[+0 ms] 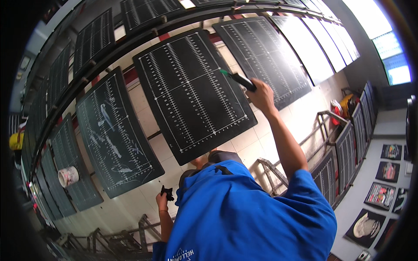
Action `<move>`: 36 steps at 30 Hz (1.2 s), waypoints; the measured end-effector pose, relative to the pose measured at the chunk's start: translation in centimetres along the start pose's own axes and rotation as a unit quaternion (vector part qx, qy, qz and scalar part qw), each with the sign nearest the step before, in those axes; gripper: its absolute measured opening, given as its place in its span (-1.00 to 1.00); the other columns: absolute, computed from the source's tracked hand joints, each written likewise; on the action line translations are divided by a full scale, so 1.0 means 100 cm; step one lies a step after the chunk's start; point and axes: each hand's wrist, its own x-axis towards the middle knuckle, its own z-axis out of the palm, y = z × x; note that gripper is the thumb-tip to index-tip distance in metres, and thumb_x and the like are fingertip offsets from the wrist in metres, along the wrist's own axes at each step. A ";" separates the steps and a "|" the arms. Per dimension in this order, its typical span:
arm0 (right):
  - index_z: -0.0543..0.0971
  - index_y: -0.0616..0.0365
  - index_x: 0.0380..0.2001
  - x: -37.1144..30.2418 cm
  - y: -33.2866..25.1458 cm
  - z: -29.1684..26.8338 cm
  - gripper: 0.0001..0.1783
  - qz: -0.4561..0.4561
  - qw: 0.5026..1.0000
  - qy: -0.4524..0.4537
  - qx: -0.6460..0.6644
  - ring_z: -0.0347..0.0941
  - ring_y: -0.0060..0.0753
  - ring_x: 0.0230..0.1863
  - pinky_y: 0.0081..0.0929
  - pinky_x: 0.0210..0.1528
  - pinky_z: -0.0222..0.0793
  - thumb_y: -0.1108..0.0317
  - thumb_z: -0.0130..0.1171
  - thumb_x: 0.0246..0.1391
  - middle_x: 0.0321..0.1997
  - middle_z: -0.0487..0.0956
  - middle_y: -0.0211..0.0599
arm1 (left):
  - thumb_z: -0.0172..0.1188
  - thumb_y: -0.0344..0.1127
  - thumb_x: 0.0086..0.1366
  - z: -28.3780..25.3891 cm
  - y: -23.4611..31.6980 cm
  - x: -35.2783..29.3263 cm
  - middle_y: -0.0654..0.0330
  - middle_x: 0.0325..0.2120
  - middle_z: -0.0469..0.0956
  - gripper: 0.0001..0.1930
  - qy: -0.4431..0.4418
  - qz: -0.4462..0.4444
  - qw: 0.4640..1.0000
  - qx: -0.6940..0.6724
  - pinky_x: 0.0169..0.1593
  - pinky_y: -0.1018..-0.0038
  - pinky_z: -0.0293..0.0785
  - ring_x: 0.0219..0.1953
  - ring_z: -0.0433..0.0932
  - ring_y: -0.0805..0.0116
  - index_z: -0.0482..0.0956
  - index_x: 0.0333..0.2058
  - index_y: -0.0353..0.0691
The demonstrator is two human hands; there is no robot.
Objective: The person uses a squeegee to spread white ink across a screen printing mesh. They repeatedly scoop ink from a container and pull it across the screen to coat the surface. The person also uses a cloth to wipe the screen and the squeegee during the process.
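Note:
My right hand (pixel 262 96) is closed round a dark-handled tool (pixel 242 81) with a green tip; I cannot make out its exact kind. Its tip is over the right edge of a black board (pixel 187 95) with white ruled scales. Low on the left, my left hand (pixel 162 201) is closed on a small black object (pixel 167 192), whose kind does not show. It is nearest to a greener ruled board (pixel 117 132) with pale smears across its face. Another ruled board (pixel 263 56), bright with glare, lies right of the central one.
More ruled boards line a long, curved-looking dark rail (pixel 130 42). A patterned roll (pixel 68 176) sits on a board at left. Metal frames (pixel 272 174) stand near my body, and upright boards (pixel 346 148) are racked at right. Pictures (pixel 379 195) hang on the grey wall.

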 end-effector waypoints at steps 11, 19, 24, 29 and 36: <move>0.65 -0.08 -0.18 0.243 -0.016 0.108 -0.67 -0.289 0.953 -0.078 -0.038 0.59 -0.08 -0.16 -0.16 -0.11 0.49 0.31 0.29 -0.12 -0.26 0.66 -0.26 | 0.13 -0.27 0.13 -0.004 -0.131 -0.165 0.09 -0.72 0.45 -0.70 0.101 -0.162 0.946 0.261 -0.51 0.31 0.25 -0.62 0.39 0.36 0.57 -0.55 -0.48; 0.63 -0.07 -0.07 0.152 0.007 0.096 -0.52 -0.274 0.956 -0.101 -0.035 0.57 -0.17 0.02 -0.26 0.05 0.51 0.45 0.35 -0.18 -0.01 0.64 -0.31 | 0.12 -0.28 0.18 0.009 -0.142 -0.189 0.12 -0.74 0.37 -0.71 0.074 -0.173 0.951 0.245 -0.49 0.28 0.23 -0.62 0.31 0.36 0.54 -0.55 -0.45; 0.61 -0.02 -0.06 0.054 0.025 0.067 -0.50 -0.229 0.967 -0.106 -0.040 0.53 -0.24 0.08 -0.29 0.08 0.47 0.42 0.33 -0.21 0.00 0.63 -0.34 | 0.13 -0.30 0.19 0.010 0.004 -0.152 0.15 -0.62 0.48 -0.74 0.083 -0.205 0.945 0.241 -0.46 0.29 0.31 -0.58 0.36 0.39 0.59 -0.42 -0.47; 0.64 -0.04 -0.08 -0.056 0.018 0.034 -0.49 -0.141 0.982 -0.108 -0.059 0.56 -0.28 0.06 -0.36 0.05 0.48 0.44 0.37 -0.24 0.01 0.64 -0.41 | 0.13 -0.33 0.15 -0.065 -0.009 -0.085 -0.02 -0.50 0.58 -0.70 0.086 -0.006 0.954 0.288 -0.31 0.25 0.43 -0.43 0.53 0.27 0.57 -0.34 -0.57; 0.66 -0.01 -0.14 -0.199 -0.080 0.051 -0.56 0.043 0.997 -0.015 -0.056 0.59 -0.28 -0.04 -0.37 -0.07 0.51 0.46 0.37 -0.22 -0.09 0.67 -0.39 | 0.14 -0.35 0.18 -0.138 -0.016 -0.003 0.15 -0.46 0.59 -0.76 -0.003 -0.021 0.994 0.107 -0.32 0.38 0.43 -0.45 0.51 0.38 0.60 -0.32 -0.47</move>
